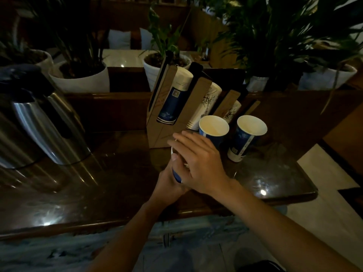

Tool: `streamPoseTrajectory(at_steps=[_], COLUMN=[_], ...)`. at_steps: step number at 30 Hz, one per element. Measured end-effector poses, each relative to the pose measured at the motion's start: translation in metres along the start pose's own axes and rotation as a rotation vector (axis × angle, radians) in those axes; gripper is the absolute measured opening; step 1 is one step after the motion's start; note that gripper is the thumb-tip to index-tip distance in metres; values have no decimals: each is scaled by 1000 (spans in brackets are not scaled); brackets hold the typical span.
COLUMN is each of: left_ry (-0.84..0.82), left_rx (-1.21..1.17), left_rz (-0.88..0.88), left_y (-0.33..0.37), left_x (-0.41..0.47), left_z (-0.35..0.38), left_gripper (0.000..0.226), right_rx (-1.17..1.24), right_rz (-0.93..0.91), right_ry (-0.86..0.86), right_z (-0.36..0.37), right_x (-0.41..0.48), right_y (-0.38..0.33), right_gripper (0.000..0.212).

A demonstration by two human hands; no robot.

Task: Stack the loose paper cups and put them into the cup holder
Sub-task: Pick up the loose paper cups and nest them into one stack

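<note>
A blue and white paper cup (176, 174) is gripped from below by my left hand (168, 182), mostly hidden. My right hand (198, 160) lies flat over the cup's top, fingers spread, pressing on it. Two loose blue paper cups stand upright on the dark table: one (214, 130) right behind my right hand, another (246, 137) further right. The brown cardboard cup holder (163, 134) stands behind my hands with slanted slots. Its left slot holds a blue cup stack (172, 99); the slots to the right hold white patterned stacks (206, 103).
A large steel thermos jug (43, 122) stands at the left on the glossy dark table (98, 183). White pots with plants (82, 75) line the ledge behind. The table's right edge (310, 185) drops to a light floor.
</note>
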State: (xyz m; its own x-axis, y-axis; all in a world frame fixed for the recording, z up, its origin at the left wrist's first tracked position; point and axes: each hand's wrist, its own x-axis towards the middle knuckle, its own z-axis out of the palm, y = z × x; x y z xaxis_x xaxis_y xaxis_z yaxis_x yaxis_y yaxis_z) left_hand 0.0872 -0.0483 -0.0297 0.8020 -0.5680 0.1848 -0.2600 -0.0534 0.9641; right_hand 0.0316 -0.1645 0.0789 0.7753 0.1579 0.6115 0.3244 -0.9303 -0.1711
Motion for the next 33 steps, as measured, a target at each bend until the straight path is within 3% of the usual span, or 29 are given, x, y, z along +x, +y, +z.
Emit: streamPoseTrajectory(at_steps=[6,11,21,25,30,33], left_ry=[104,153,125,95,46,-7], left_rx=[-7,-14,-24,-12,33,72], left_rz=[-75,-164,-198,-203,-163,-151], left_y=[-6,-9,-5,-8,-13,-15], left_x=[-5,-6,1,12,24,30], left_z=[5,9,3,-8,-19,-24], left_gripper=[93,95,105,100,116,111], right_rx=[301,342,190,118,66,29], right_rz=[57,182,444,510,597,648], right_ry=[15,35,-135,-217,-267,-273], right_z=[-13,-46,-63,-51,-32,-24], right_x=[6,20,48,51,55,58], right_y=[11,39,95,100,98,97], right_gripper=[25,24,36,47,67,76])
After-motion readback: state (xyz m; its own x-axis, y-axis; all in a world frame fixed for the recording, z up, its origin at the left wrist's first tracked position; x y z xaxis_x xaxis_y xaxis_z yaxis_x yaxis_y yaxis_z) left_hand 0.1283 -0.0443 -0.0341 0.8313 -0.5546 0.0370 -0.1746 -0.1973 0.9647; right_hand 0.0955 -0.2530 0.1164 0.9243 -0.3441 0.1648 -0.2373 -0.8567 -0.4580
